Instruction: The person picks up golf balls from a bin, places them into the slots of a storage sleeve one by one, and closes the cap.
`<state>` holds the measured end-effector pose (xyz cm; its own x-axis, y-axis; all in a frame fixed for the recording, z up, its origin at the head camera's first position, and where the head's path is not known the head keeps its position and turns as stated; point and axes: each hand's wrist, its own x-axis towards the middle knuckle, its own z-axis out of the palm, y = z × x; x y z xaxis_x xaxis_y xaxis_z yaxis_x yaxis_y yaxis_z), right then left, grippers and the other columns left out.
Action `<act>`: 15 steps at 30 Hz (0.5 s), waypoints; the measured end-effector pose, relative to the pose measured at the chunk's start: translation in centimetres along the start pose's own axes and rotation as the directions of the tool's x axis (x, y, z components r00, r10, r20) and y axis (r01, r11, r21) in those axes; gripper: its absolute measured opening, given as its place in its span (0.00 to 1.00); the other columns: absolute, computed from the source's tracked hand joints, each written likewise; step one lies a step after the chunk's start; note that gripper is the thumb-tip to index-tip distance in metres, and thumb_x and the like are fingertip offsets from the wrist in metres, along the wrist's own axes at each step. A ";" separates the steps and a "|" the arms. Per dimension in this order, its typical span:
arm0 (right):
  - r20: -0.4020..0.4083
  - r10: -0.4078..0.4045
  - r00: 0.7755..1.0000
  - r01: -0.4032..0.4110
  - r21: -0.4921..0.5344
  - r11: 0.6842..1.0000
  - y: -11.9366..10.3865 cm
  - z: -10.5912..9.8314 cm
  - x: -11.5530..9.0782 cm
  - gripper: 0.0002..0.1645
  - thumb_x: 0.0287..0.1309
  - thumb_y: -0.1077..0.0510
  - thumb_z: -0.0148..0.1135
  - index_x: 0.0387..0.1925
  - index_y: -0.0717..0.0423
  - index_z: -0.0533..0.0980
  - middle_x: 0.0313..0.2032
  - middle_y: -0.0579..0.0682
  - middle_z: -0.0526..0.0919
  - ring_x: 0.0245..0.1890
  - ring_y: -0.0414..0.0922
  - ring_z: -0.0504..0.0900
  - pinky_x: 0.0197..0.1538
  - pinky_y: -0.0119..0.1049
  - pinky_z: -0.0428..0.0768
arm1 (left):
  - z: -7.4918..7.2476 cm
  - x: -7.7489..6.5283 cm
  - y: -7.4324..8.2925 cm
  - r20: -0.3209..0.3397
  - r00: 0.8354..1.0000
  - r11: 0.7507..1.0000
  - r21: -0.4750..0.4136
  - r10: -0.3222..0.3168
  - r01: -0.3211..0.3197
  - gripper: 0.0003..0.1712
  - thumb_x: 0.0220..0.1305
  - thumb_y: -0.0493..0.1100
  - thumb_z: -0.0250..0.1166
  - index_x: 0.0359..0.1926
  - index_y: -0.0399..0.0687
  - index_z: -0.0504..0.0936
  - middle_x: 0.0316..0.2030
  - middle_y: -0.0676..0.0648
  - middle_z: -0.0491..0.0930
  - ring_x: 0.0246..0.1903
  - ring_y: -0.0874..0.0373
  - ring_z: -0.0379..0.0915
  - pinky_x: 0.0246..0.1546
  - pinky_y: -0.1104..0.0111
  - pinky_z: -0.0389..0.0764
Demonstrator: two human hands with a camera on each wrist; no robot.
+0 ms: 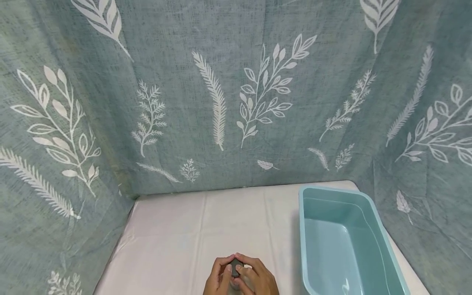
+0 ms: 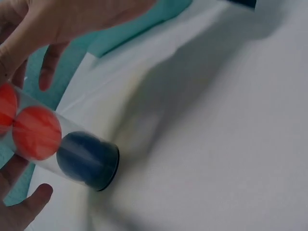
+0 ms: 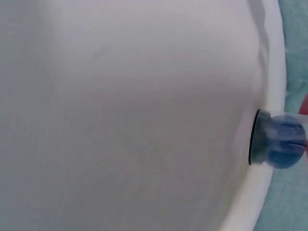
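A clear tube of balls (image 2: 53, 134) shows in the left wrist view, tilted, with orange-red balls (image 2: 37, 133), a blue ball (image 2: 79, 155) and a dark cap at its lower end. In the head view, my left hand (image 1: 218, 276) and right hand (image 1: 259, 278) meet around its dark upper end (image 1: 236, 267). Curled fingers of both hands hold it from either side, with fingertips on the dark surface. The right wrist view catches only the tube's capped end with the blue ball (image 3: 286, 142) at its right edge.
To the right on the white-covered table (image 1: 166, 237) stands a light blue plastic tub (image 1: 303, 237). A green-grey leaf-patterned cloth (image 1: 221, 164) hangs behind and along both sides.
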<state>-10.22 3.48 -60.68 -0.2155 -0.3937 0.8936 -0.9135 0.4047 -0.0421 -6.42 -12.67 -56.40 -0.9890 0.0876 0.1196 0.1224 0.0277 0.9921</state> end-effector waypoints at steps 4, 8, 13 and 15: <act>0.019 -0.028 0.999 0.029 -0.042 0.999 -1.3 -0.9 -0.8 0.28 0.68 0.45 0.51 0.52 0.67 0.73 0.51 0.60 0.74 0.51 0.50 0.74 0.53 0.31 0.74 | 0.5 -1.0 -0.8 0.012 1.000 1.000 0.010 -0.020 0.020 0.15 0.76 0.42 0.45 0.58 0.42 0.66 0.54 0.40 0.69 0.44 0.56 0.74 0.42 0.66 0.81; 0.056 0.272 0.961 -0.275 0.046 0.960 -2.2 -1.1 -0.6 0.17 0.63 0.52 0.61 0.49 0.57 0.76 0.54 0.53 0.76 0.50 0.45 0.76 0.50 0.25 0.76 | 1.2 -1.4 -0.9 -0.038 0.999 0.997 0.066 -0.036 0.038 0.14 0.76 0.44 0.45 0.57 0.48 0.67 0.55 0.45 0.70 0.48 0.57 0.73 0.47 0.69 0.79; 0.132 0.388 0.912 -0.396 0.040 0.917 -1.4 -1.3 1.4 0.17 0.58 0.52 0.65 0.47 0.54 0.75 0.59 0.49 0.73 0.52 0.42 0.75 0.53 0.28 0.76 | 1.3 -0.3 -0.1 -0.083 0.994 0.985 0.152 -0.071 0.083 0.15 0.75 0.51 0.44 0.57 0.55 0.67 0.58 0.54 0.69 0.55 0.61 0.69 0.56 0.74 0.72; 0.149 0.404 0.902 -0.413 0.031 0.910 -0.8 -1.2 2.2 0.18 0.56 0.53 0.67 0.46 0.53 0.75 0.60 0.47 0.72 0.54 0.41 0.75 0.53 0.29 0.76 | 1.0 0.5 0.2 -0.081 0.995 0.981 0.178 -0.058 0.072 0.16 0.75 0.52 0.43 0.58 0.55 0.67 0.58 0.55 0.69 0.55 0.61 0.69 0.56 0.74 0.72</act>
<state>-9.52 3.24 -58.10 -0.6151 -0.3146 0.7229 -0.7532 0.5054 -0.4210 -6.79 -11.63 -56.14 -0.9979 0.0047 0.0642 0.0637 0.2105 0.9755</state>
